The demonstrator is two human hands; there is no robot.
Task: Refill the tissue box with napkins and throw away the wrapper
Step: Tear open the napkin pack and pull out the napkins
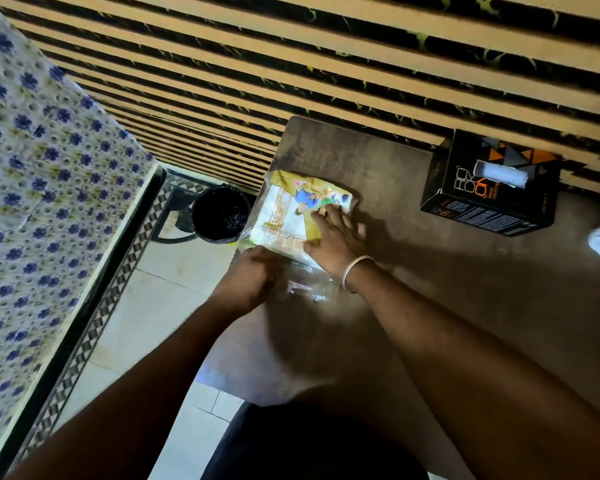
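The napkin pack, in a yellow and white printed wrapper, lies at the left edge of the brown desk. The right hand rests flat on it, grip spread apart, fingers over the printed picture. The left hand has its grip curled closed on the clear loose end of the wrapper nearest the person. Script on the wrapper is too blurred to read. The black tissue box stands well apart at the desk's far right, a white tissue showing in its slot; large letters on it are only partly legible. A black bin stands on the floor just beside the desk.
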